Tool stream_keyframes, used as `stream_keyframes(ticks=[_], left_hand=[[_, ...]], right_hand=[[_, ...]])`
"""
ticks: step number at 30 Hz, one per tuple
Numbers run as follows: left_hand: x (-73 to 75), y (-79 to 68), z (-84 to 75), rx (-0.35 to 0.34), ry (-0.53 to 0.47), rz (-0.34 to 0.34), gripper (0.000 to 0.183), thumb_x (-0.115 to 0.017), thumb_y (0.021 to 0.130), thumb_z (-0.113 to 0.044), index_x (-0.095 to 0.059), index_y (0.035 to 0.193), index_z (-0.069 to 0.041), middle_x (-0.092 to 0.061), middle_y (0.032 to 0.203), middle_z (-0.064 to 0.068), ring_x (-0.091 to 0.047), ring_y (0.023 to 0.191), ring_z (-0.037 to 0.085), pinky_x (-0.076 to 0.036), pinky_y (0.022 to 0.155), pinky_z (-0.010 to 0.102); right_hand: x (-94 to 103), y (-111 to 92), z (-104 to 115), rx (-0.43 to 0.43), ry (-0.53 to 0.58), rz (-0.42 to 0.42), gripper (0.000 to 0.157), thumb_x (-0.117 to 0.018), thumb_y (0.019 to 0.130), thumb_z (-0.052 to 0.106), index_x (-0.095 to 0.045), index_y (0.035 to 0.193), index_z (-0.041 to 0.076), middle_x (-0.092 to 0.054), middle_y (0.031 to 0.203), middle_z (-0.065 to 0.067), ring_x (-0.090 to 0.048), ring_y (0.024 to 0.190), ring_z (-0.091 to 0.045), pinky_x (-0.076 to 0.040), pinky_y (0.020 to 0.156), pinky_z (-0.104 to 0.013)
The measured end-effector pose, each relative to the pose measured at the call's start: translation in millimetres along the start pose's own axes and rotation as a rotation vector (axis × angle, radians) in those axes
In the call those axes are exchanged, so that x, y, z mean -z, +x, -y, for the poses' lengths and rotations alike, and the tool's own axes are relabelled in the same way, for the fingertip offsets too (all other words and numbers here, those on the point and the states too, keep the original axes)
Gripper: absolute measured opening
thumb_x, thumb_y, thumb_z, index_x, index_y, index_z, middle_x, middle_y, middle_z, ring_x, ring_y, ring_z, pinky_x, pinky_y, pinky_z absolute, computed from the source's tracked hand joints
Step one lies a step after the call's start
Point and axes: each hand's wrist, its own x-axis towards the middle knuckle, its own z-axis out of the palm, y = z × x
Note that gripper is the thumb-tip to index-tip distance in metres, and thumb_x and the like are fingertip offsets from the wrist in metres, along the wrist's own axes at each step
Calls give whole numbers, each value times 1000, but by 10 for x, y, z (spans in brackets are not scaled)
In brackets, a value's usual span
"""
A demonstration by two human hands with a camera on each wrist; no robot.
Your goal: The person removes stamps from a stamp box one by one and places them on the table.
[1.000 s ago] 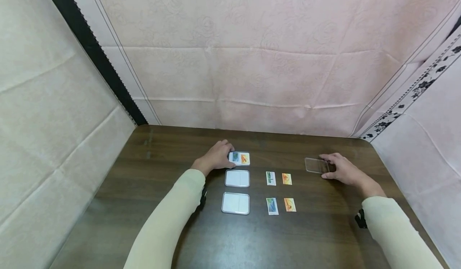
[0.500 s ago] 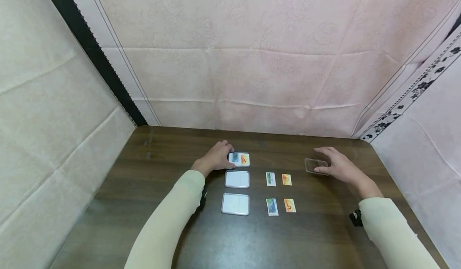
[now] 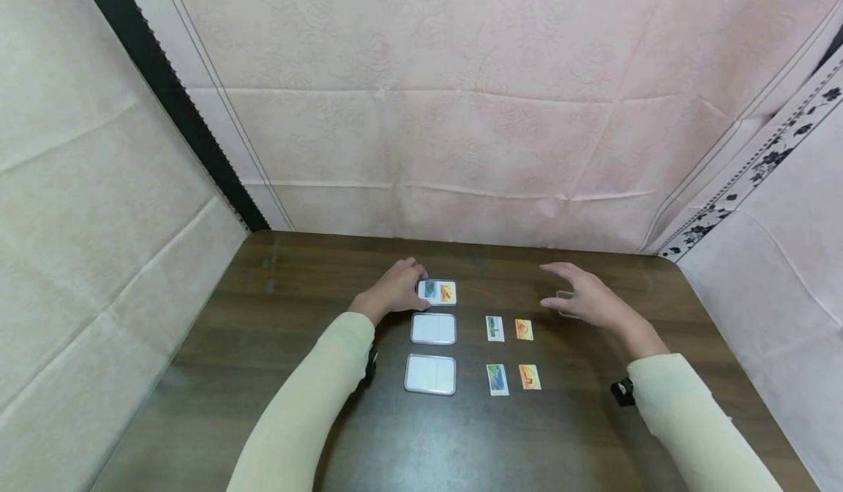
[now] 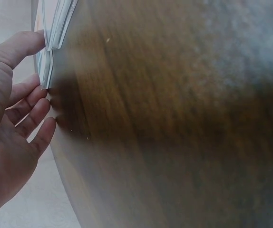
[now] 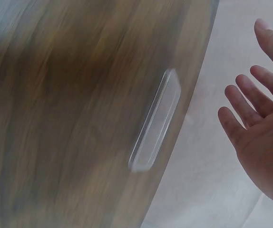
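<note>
My left hand holds the left end of a flat white-based case at the back of the table, thumb on the near side, fingers on the far side. Two small picture cards, one blue-green and one orange, lie in that case. In the left wrist view the clear rim of the case shows by the fingertips. My right hand is spread in the air, holding nothing. Below it a clear plastic lid lies on the table, mostly hidden by the hand in the head view.
Two more white-based cases lie in a column nearer me. To their right are two pairs of picture cards, a green one and an orange one in the farther pair. Cloth hangs behind the wooden table.
My right hand has let go of the clear lid and moved left, past it. The lid stays on the table. My left hand keeps its place on the far case.
</note>
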Motion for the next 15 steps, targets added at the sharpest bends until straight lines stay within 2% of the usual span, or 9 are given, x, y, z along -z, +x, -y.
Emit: stream_keyframes(ticks=[3,8,15], left_hand=[[-10,1,7,0,2,-3,58,-84,85,-37,-64,132,-9,-57,129,4,-50,116,21,-48,102,38],[-33,18,31,-3,4,-6,59,-85,85,-38,-64,132,-9,-57,129,4,-50,116,22,-49,101,37],[-43,34,25,10,-5,-6,60,-85,84,-38,-64,132,-10,-57,129,3,-49,116,21,-49,101,37]], right_hand=[[-63,68,113,28,10,7,74,-78,93,32,-44,155,8,-41,159,-22,-47,140,-45,-45,107,-61],[-213,206,303,73,-6,31,68,-79,93,29,-50,151,10,-50,155,-17,-46,143,-39,-39,114,-60],[-368,368,514,96,34,71,65,-80,92,29,-53,149,12,-56,150,-13,-52,139,-36,-44,111,-57]])
